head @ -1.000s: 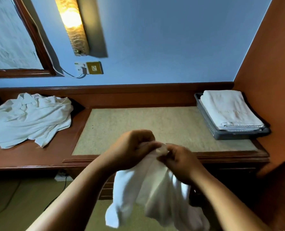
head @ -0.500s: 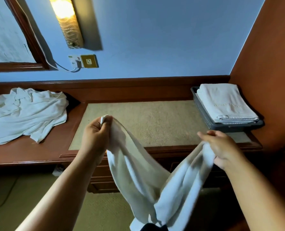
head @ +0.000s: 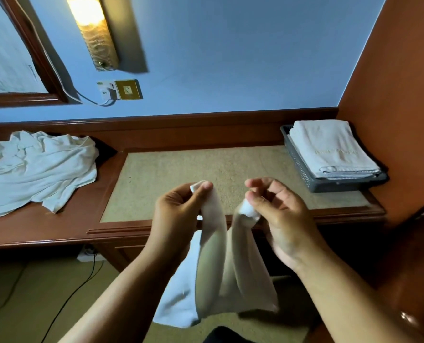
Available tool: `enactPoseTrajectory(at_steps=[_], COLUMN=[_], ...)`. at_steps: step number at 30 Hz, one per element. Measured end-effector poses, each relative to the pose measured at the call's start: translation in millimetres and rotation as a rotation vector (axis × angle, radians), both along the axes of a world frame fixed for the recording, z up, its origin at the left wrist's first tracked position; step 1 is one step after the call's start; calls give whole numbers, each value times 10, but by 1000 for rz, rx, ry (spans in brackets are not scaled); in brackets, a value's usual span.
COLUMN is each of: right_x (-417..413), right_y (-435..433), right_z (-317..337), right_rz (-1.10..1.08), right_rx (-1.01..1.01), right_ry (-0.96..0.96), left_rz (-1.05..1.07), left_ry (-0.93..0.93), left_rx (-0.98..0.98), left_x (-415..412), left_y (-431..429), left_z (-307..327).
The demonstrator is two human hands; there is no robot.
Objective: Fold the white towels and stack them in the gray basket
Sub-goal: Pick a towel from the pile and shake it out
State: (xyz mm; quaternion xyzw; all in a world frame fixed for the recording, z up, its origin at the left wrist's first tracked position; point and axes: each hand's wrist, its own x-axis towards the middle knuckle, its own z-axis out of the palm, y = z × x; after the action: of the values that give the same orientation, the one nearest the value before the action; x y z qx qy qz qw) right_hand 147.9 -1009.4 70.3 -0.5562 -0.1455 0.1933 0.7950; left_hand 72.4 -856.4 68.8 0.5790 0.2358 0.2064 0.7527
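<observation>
Close below the camera: a white towel (head: 213,268) pinched at one corner by the left hand (head: 178,211), at a second corner by the right hand (head: 282,216), hands near but apart. Hanging before the counter (head: 57,226) edge, lowest folds blurred. Farther on, tan inlay spanning the middle. Far right, tight to the wall, gray basket (head: 302,167) holding folded towels (head: 330,149); far left, rumpled towel heap (head: 37,169), cut by the frame.
</observation>
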Motion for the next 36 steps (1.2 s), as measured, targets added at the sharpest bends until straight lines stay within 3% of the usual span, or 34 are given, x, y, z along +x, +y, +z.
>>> enactPoseTrajectory(at_steps=[6, 9, 13, 16, 27, 36], right_x=[-60, -35, 29, 26, -24, 83], right_y=[9, 13, 29, 3, -80, -27], right_z=[12, -29, -77, 7, 253, 184], right_rz=[215, 189, 37, 30, 294, -77], right_rx=[28, -109, -379, -395, -464, -487], right_ry=[-168, -354, -753, -892, -997, -976], left_rz=[-49, -72, -47, -23, 28, -25], left_ry=[-55, -84, -101, -111, -95, -103], left_rx=[-146, -178, -188, -167, -102, 22], left_x=[-58, -93, -86, -76, -32, -21], left_y=[-27, 15, 33, 63, 167, 135], left_z=[98, 133, 148, 147, 82, 40])
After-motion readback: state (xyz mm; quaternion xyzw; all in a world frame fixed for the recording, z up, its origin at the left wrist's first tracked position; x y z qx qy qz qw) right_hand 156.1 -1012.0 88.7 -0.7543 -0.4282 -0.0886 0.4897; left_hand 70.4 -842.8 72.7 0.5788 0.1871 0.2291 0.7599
